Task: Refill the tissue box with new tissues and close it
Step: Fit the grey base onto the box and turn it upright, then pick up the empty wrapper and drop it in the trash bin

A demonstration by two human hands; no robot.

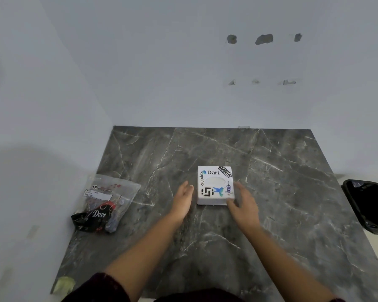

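A white square tissue box (215, 185) with stickers and an oval slot on top lies flat in the middle of the dark marble table (271, 192). Its lid is on. My left hand (183, 198) is just left of the box, fingers apart, a small gap from its side. My right hand (241, 202) is at the box's front right corner, fingers spread and touching or nearly touching it. Neither hand holds anything. A clear plastic bag (109, 203) with dark packets inside lies at the table's left edge.
White walls close the table in at the back and left. A black-lined bin (367, 205) stands off the table's right edge. A crumpled pale scrap (63, 284) lies at the front left corner.
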